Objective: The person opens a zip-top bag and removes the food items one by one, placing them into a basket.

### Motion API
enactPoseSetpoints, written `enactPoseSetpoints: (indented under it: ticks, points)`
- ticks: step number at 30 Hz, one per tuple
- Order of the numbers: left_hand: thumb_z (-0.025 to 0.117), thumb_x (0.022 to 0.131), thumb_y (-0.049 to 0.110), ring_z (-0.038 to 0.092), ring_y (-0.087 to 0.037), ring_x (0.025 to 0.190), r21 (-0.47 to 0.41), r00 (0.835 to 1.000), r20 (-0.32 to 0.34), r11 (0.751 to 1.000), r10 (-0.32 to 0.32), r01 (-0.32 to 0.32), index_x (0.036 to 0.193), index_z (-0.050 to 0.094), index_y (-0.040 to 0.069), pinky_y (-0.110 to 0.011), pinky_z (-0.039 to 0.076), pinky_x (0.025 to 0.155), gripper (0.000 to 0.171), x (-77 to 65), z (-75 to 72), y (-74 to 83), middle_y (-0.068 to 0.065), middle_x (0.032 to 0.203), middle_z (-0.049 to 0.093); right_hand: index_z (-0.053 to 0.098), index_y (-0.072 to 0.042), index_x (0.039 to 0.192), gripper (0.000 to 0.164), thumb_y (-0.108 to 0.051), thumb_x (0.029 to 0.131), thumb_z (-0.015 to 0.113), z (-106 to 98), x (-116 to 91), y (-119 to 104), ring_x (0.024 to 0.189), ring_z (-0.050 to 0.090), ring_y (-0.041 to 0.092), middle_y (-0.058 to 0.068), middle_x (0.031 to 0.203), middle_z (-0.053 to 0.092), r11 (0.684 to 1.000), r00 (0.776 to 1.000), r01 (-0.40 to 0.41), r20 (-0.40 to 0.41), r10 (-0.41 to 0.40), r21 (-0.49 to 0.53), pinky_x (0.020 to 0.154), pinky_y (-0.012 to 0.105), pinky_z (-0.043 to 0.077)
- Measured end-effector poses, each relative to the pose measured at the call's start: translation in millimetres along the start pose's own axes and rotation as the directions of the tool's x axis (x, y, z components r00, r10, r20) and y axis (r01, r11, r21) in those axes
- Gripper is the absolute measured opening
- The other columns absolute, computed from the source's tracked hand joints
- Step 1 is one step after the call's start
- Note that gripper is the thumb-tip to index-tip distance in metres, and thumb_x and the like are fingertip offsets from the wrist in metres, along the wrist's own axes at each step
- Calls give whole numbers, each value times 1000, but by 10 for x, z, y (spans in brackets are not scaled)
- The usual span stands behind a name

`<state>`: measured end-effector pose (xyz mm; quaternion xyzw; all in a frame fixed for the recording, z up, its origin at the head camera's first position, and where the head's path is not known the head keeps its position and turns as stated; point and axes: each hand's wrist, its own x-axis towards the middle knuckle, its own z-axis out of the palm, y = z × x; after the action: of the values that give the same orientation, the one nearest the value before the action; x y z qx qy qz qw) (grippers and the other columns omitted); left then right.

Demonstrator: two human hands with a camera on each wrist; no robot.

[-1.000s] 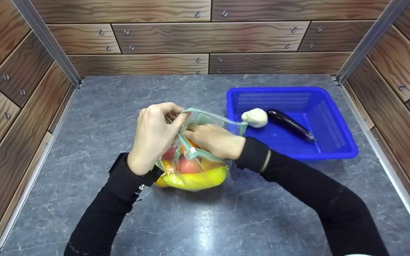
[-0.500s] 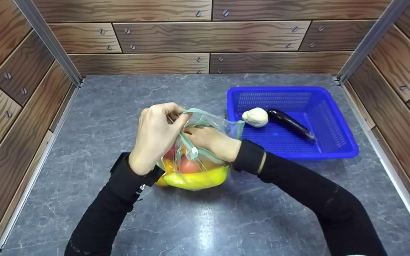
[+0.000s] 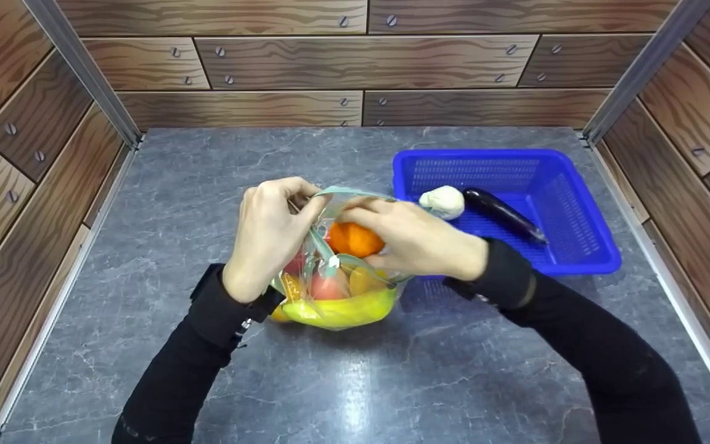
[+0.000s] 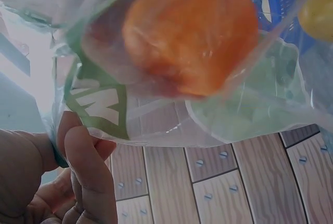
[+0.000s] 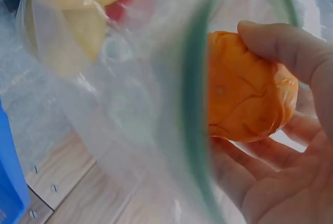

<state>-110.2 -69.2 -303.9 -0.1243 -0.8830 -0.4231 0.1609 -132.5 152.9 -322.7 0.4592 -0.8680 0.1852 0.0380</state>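
My left hand [image 3: 272, 228] pinches the green-edged rim of a clear zip bag [image 4: 156, 122], at its left side. In my right hand [image 3: 420, 240], a wrinkled, round orange fruit [image 3: 355, 239] is gripped between thumb and fingers at the bag's mouth. The right wrist view has this fruit partly behind the bag's green zip strip [image 5: 195, 104]. Lower in the bag lie a yellow banana [image 3: 342, 310], a pinkish-red round fruit [image 3: 328, 287] and a yellow fruit [image 3: 364, 280]. Plastic and hands cover part of the contents.
A blue plastic basket [image 3: 577, 268] stands to the right, behind my right forearm. It holds a white, bulb-shaped vegetable [image 3: 442, 202] and a dark eggplant [image 3: 503, 213]. Wood-patterned walls [image 3: 355, 61] enclose the grey marbled table [image 3: 238, 382] at the back and sides.
My right hand has risen from deep inside the bag and shifted right, bringing the orange fruit up into view at the mouth. The left hand keeps its pinch, nearly still.
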Motion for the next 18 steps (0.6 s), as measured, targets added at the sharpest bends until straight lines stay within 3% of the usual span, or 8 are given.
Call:
enactPoseSetpoints:
  ticks: [7,12,15,18]
  points:
    - [79,96,19,65,-20,65,7,1000,11,1000,-15,15,94,83,6,-20,42,61,13,-3,-12,12,-7,79,77,66,-10,136,58,-21,84,90,-298,-339,-8,118,70,29,11,139,68,999,997,-5,-73,9,46,100,42,59]
    - [79,96,18,65,-19,64,5,1000,5,1000,-15,15,94,83,7,-19,41,60,12,-2,-7,9,-7,78,77,67,-11,135,63,-19,78,94,-502,-584,25,118,71,26,8,139,69,999,987,16,-162,-10,39,98,41,60]
    - [79,95,17,65,-19,66,4,1000,1,1000,-16,16,94,83,7,-19,42,62,11,-4,-4,8,-7,78,77,68,-9,134,66,-14,74,95,-627,-717,70,121,71,26,9,137,70,999,980,18,-201,-9,43,103,26,58]
    - [79,95,16,66,-20,67,7,1000,7,1000,-16,16,94,83,6,-20,42,63,11,-2,-1,12,-8,78,77,68,-6,132,66,-9,72,94,-757,-837,154,123,70,28,10,135,71,999,973,-3,-229,12,38,109,14,48]
